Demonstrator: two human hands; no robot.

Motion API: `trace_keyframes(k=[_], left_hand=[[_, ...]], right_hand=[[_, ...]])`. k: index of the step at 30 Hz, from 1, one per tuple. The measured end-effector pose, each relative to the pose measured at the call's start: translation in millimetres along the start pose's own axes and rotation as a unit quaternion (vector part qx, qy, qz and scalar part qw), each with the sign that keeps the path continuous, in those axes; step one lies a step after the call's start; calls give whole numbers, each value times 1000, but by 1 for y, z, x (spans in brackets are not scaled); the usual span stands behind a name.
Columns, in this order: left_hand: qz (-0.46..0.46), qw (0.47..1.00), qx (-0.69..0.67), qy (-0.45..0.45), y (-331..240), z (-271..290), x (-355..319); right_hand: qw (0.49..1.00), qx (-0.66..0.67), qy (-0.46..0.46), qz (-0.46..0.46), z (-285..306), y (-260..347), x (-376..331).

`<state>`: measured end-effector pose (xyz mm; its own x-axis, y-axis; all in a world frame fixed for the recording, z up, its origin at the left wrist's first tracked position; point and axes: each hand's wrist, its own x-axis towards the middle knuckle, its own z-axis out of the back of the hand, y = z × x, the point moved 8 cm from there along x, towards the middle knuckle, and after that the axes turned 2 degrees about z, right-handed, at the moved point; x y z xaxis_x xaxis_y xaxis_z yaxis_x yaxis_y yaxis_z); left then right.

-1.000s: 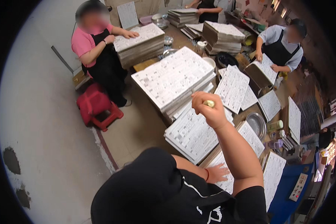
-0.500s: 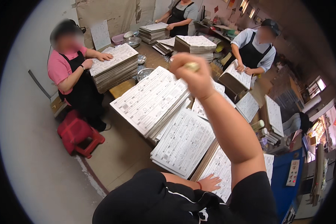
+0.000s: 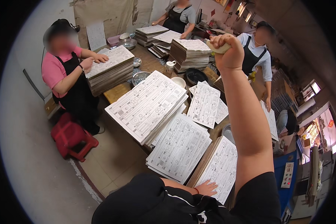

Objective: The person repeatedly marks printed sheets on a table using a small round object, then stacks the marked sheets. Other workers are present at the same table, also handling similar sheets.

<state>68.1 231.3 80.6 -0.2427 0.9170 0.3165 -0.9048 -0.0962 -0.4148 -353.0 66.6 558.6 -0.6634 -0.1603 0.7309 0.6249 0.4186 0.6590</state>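
My right hand [image 3: 230,52] is raised high over the table, its fingers wrapped round a pale yellowish lump [image 3: 219,47], perhaps a wad or sponge; its exact kind is hard to make out. Fingers spread, my left hand [image 3: 207,187] lies flat on the near stack of printed sheets [image 3: 222,168], with a red band at the wrist. Left of that stack is another pile of white printed sheets [image 3: 179,147]. Beyond it stands a taller pile of printed sheets [image 3: 147,104], and loose printed sheets [image 3: 204,102] lie to its right.
A black round pan [image 3: 196,76], a white bowl [image 3: 178,81] and a metal bowl [image 3: 141,77] sit mid-table. Co-workers stand at the left, back and right by further stacks [image 3: 112,71]. A red stool [image 3: 72,136] is on the floor at left; a blue machine [image 3: 287,175] stands at right.
My right hand has swung up and to the right, uncovering the pan and loose sheets. My left hand stays on the stack. The right co-worker's hand has moved from one stack to another farther right.
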Motion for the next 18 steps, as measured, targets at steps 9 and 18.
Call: trace_keyframes(k=[9,18], left_hand=[[4,999,-20,-33,-4,7,-2],[-10,991,11,-131,-1,7,-4]], right_hand=[[998,24,-28,-51,19,-47,-15],[999,5,-10,-46,43,-5,-3]])
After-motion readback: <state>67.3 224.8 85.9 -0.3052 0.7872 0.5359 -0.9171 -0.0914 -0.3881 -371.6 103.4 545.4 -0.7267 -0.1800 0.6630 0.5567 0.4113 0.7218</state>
